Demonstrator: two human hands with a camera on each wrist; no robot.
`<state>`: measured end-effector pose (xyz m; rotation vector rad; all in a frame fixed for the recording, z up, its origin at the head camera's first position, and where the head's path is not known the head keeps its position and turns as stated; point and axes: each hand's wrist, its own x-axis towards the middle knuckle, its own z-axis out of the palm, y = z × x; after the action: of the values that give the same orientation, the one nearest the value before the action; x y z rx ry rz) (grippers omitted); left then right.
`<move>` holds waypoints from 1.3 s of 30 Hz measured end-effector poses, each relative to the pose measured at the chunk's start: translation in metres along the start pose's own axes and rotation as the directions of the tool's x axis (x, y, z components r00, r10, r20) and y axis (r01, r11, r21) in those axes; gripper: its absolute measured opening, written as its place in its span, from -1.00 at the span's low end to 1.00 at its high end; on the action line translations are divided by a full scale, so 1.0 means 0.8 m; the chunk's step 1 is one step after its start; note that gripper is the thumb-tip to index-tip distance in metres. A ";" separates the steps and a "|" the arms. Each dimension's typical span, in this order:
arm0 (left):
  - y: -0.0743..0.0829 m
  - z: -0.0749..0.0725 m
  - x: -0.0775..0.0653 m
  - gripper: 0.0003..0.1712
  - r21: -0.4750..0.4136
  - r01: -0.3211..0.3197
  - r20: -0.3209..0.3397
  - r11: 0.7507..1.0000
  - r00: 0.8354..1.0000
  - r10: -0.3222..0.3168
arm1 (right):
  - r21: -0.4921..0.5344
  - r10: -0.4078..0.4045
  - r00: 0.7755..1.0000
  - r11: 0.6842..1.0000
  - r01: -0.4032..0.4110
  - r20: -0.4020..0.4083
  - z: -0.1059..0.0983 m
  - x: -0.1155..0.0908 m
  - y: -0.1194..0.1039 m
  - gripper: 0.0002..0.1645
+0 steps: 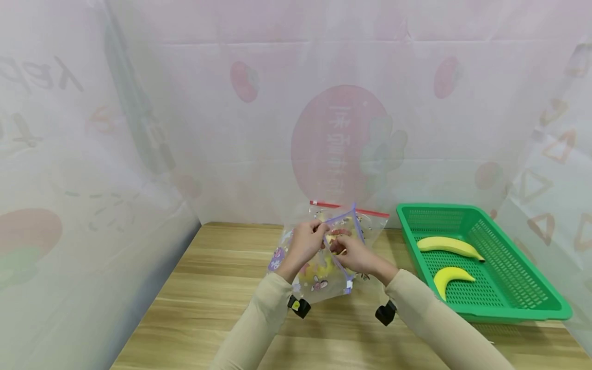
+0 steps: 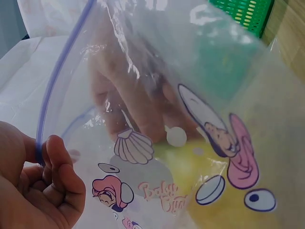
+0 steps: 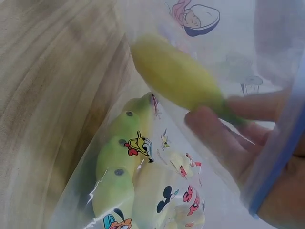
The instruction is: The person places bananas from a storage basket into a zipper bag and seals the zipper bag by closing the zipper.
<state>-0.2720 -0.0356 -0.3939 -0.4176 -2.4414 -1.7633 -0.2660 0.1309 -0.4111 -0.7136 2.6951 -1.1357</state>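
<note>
My left hand [image 1: 302, 246] pinches the purple-edged rim of a clear zip bag [image 1: 319, 293] printed with cartoon figures and shells; the left wrist view shows its fingers [image 2: 64, 171] on that rim. Inside the bag's open mouth is my right hand [image 1: 356, 254]. Its thumb and fingers [image 3: 214, 133] pinch the greenish stem end of a yellow banana [image 3: 174, 74], seen through the plastic in the right wrist view. Behind leans a second clear bag with a red zip strip [image 1: 376, 213]. Yellow-green bananas [image 3: 114, 191] show through cartoon-printed plastic beside my right hand.
At the right stands a green perforated basket [image 1: 513, 311] with a larger banana [image 1: 448, 245] and a smaller one [image 1: 450, 275] in it. Everything is on a wooden table [image 1: 199, 303], with printed pale curtains [image 1: 222, 133] at the back and both sides.
</note>
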 end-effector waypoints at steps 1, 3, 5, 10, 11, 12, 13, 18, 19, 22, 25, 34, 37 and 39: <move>-0.001 0.000 0.000 -0.71 0.000 -0.002 -0.005 1.000 1.000 0.002 | 0.009 0.007 1.000 1.000 -0.007 -0.006 0.000 0.001 0.000 -0.92; -0.003 -0.001 0.001 -0.71 0.008 -0.011 -0.015 1.000 1.000 0.011 | 0.026 0.016 1.000 1.000 -0.016 -0.006 0.000 0.003 0.000 -0.91; -0.005 -0.002 0.002 -0.71 0.014 -0.017 -0.022 1.000 1.000 0.017 | 0.023 0.016 1.000 1.000 -0.016 0.013 0.001 0.006 0.000 -0.88; -0.006 -0.004 0.004 -0.72 0.003 -0.023 -0.043 1.000 0.999 0.023 | -0.039 -0.041 0.996 0.998 0.044 0.077 0.002 0.012 -0.002 -0.84; -0.006 -0.005 0.005 -0.72 -0.002 -0.022 -0.046 1.000 0.999 0.022 | -0.043 -0.048 0.995 0.998 0.052 0.085 0.001 0.012 -0.002 -0.84; -0.006 -0.006 0.005 -0.72 -0.007 -0.020 -0.048 1.000 0.999 0.020 | -0.051 -0.057 0.995 0.997 0.061 0.085 0.001 0.013 -0.002 -0.84; -0.007 -0.006 0.006 -0.72 -0.009 -0.017 -0.051 1.000 0.999 0.016 | -0.050 -0.062 0.995 0.997 0.066 0.084 0.001 0.013 -0.002 -0.84; -0.014 -0.011 0.012 -0.72 0.005 0.005 -0.060 1.000 0.998 -0.004 | -0.007 -0.081 0.996 0.997 0.082 0.043 -0.010 0.012 -0.007 -0.85; -0.017 -0.011 0.013 -0.72 0.007 0.010 -0.062 1.000 0.998 -0.010 | 0.019 -0.076 0.997 0.997 0.075 0.035 -0.014 0.010 -0.008 -0.85; -0.023 -0.011 0.016 -0.71 0.011 0.025 -0.062 1.000 0.998 -0.024 | 0.091 -0.042 0.999 0.995 0.040 0.022 -0.029 0.004 -0.012 -0.85; -0.029 -0.010 0.017 -0.71 0.014 0.039 -0.053 0.999 0.998 -0.038 | 0.114 0.002 1.000 0.993 -0.004 0.015 -0.049 -0.006 -0.010 -0.82; -0.031 -0.010 0.014 -0.74 0.011 0.029 -0.044 1.000 0.999 -0.028 | 0.095 0.149 0.986 0.985 -0.142 -0.075 -0.129 -0.036 0.016 -0.67; -0.032 -0.010 0.013 -0.75 0.018 0.029 -0.046 0.999 0.999 -0.028 | 0.071 0.214 0.974 0.975 -0.208 -0.079 -0.153 -0.046 0.029 -0.65; -0.031 -0.010 0.013 -0.75 0.019 0.030 -0.051 0.999 0.998 -0.029 | 0.054 0.246 0.966 0.969 -0.243 -0.081 -0.166 -0.052 0.038 -0.64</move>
<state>-0.2894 -0.0490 -0.4116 -0.3323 -2.4399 -1.7378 -0.2801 0.2542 -0.3412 -0.3186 2.7236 -1.1832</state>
